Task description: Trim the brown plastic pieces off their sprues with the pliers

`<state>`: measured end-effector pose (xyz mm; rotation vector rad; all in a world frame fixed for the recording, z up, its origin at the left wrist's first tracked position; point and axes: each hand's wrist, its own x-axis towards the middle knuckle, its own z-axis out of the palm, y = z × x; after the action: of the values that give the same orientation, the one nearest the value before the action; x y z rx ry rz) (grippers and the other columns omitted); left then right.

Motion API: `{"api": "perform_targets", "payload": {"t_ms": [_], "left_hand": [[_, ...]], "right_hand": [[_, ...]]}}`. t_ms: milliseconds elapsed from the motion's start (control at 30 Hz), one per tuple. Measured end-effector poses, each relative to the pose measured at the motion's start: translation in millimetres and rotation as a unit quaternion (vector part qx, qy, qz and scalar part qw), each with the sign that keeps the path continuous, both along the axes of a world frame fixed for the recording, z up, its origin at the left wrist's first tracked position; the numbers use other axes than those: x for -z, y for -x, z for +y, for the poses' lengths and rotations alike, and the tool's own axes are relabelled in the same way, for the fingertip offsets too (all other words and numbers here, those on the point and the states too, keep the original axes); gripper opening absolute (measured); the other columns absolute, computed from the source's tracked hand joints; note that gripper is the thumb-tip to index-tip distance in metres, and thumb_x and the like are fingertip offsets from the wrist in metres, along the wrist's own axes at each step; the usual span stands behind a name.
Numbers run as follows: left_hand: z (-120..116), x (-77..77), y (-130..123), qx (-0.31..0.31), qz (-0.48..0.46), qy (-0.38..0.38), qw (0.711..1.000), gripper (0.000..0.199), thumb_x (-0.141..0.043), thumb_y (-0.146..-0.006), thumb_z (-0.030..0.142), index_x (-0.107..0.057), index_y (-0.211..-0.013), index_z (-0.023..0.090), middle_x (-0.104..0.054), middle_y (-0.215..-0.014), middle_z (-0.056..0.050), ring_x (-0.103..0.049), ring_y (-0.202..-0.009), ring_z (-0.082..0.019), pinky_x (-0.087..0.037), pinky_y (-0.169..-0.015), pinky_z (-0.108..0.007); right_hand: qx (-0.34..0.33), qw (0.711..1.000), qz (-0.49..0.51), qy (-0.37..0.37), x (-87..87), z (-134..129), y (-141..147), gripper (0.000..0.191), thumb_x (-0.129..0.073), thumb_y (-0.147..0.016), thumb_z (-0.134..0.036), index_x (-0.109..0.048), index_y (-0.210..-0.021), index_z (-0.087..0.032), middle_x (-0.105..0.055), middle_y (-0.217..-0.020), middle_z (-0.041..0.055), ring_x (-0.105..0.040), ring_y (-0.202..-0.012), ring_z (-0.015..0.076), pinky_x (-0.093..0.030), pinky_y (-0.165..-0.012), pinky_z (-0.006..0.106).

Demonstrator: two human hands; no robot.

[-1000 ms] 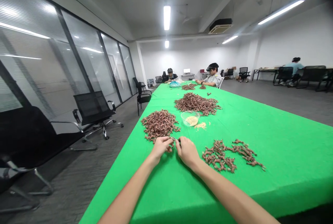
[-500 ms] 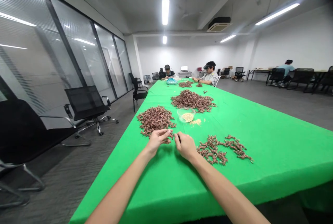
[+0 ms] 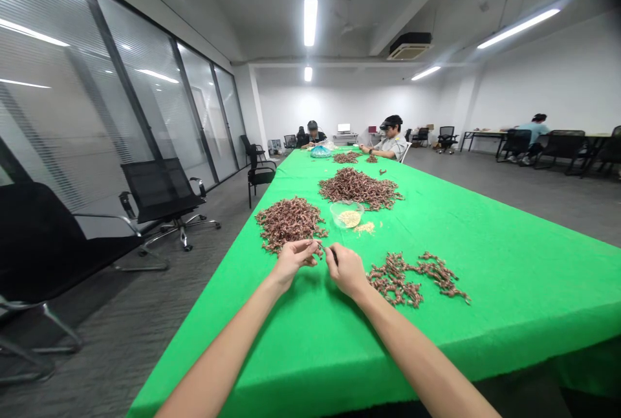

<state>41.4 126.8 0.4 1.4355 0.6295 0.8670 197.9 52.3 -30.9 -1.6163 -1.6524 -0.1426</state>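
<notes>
My left hand pinches a small reddish-brown knobbly piece between thumb and fingers. My right hand is closed around a slim dark tool; its thin tip meets the piece, and its exact kind is too small to tell. Just beyond my left hand lies a heap of similar brown pieces. To the right of my right hand a looser, spread-out group of brown pieces rests on the green cloth. A clear bowl with pale bits inside stands past my hands.
Pale crumbs are scattered beside the bowl. A larger brown heap lies farther along the table. Two people sit at the far end near a blue plastic bag. Black chairs line the left side.
Both hands stay almost in the same place, still meeting at the small piece. The camera view has shifted very slightly; the heaps and bowl have not moved.
</notes>
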Motion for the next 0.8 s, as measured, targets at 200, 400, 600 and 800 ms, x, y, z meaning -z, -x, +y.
{"api": "perform_targets", "payload": {"t_ms": [200, 400, 600, 800], "left_hand": [[-0.8, -0.4, -0.9, 0.006, -0.009, -0.007, 1.0, 0.045, -0.079, -0.073, 0.044, -0.073, -0.104, 0.012, -0.068, -0.084, -0.008, -0.054, -0.056, -0.008, -0.045, -0.054, -0.021], [-0.3, 0.1, -1.6, -0.002, -0.009, -0.007, 1.0, 0.041, -0.08, -0.072, 0.043, -0.075, -0.097, 0.011, -0.069, -0.082, -0.009, -0.052, -0.055, -0.008, -0.043, -0.053, -0.02], [2.1, 2.3, -1.2, -0.006, 0.005, -0.024, 1.0, 0.038, -0.078, -0.074, 0.042, -0.075, -0.095, 0.011, -0.07, -0.085, -0.01, -0.052, -0.056, -0.008, -0.044, -0.053, -0.02], [-0.7, -1.5, -0.9, -0.01, 0.022, -0.038, 0.999, 0.038, -0.078, -0.075, 0.043, -0.073, -0.096, 0.011, -0.07, -0.086, -0.01, -0.053, -0.056, -0.009, -0.045, -0.054, -0.021]], "right_hand": [[-0.013, 1.0, -0.004, -0.023, 0.4, -0.5, -1.2, 0.029, -0.039, -0.103, -0.036, -0.059, -0.091, -0.019, -0.065, -0.081, 0.0024, -0.06, -0.07, 0.0152, -0.029, -0.061, 0.025], [0.017, 0.999, -0.042, -0.005, 0.2, -0.8, -0.4, 0.033, -0.04, -0.103, -0.04, -0.059, -0.085, -0.019, -0.065, -0.075, 0.0016, -0.058, -0.064, 0.0147, -0.024, -0.057, 0.027], [0.038, 0.997, -0.07, 0.007, 1.6, 0.5, 0.1, 0.035, -0.039, -0.103, -0.041, -0.058, -0.084, -0.019, -0.065, -0.075, 0.0016, -0.057, -0.062, 0.0139, -0.019, -0.055, 0.028], [0.054, 0.995, -0.08, 0.018, 2.7, 2.0, 0.1, 0.036, -0.038, -0.103, -0.042, -0.057, -0.082, -0.019, -0.065, -0.074, 0.0018, -0.056, -0.06, 0.0134, -0.017, -0.055, 0.029]]}}
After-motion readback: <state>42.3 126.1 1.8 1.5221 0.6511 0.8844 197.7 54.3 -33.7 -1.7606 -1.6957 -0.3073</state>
